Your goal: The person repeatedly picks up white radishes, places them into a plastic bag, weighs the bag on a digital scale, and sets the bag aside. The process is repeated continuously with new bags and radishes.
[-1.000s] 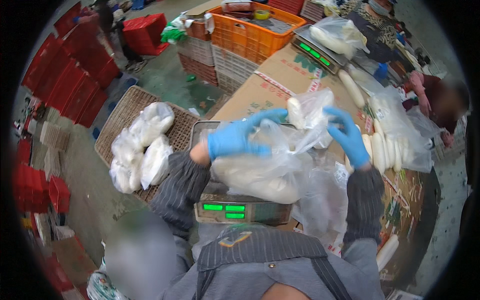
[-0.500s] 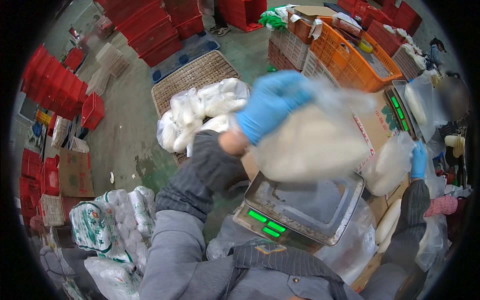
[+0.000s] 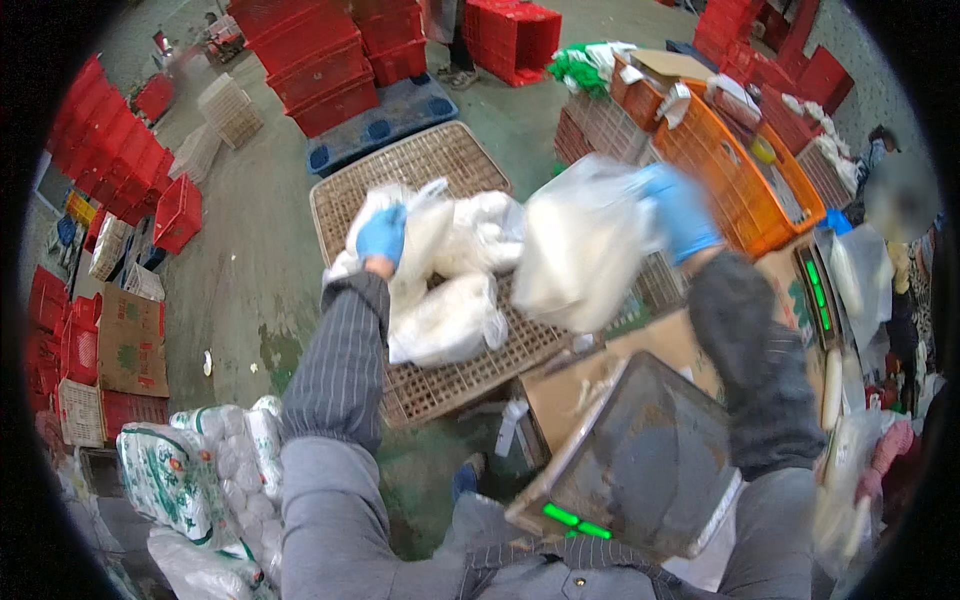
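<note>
My left hand (image 3: 382, 235), in a blue glove, is closed on the top of a clear plastic bag of white contents (image 3: 424, 240) at the left of a shallow lattice crate (image 3: 405, 165). Other white-filled bags (image 3: 450, 320) lie beside it on the crate. My right hand (image 3: 682, 215), also blue-gloved and smeared by motion, grips another plastic bag of white contents (image 3: 580, 250), which hangs above the crate's right side. What exactly fills the bags is not clear. Below my right forearm stands a scale (image 3: 650, 450) with a worn metal pan and green lit display.
An orange crate (image 3: 715, 165) with odds and ends stands at the far right, near a second green-lit display (image 3: 818, 290). Cardboard (image 3: 560, 395) lies beside the scale. Wrapped packs (image 3: 175, 480) sit at lower left. Red crates (image 3: 320, 60) are stacked at the back.
My left hand has moved from above the scale to the bags on the lattice crate. My right hand has swung from the far right to above the crate with a bag. The view has shifted.
</note>
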A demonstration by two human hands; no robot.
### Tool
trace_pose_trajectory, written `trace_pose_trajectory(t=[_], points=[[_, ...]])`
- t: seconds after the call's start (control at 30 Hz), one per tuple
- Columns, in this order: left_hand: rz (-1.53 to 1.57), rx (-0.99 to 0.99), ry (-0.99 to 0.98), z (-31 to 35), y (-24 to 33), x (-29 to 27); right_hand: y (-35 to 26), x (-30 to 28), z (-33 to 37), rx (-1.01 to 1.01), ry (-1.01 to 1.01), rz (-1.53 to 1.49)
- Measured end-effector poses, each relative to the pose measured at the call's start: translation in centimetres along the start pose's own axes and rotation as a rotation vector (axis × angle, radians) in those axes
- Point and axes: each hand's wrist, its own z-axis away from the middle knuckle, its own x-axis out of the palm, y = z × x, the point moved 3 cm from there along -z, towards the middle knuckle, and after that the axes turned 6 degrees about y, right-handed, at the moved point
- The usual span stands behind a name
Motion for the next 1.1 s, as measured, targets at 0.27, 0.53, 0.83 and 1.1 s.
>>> trace_pose_trajectory(t=[0.27,0.53,0.83,1.1], points=[[-0.127,-0.042,-0.489,5.9,-6.3,2.4,15.4,22.4,2.5,0.043,-0.517,0.440],[0.229,0.075,-0.271,7.9,3.0,-5.9,-6.1,-9.6,16.0,-0.125,0.040,0.433],[1.283,0.276,-1.055,29.2,40.4,-17.9,5.0,-27.3,62.2,0.286,0.985,1.024],[1.050,0.562,-1.396,57.2,51.3,-9.7,9.5,-21.4,73.2,0.334,1.402,0.788]])
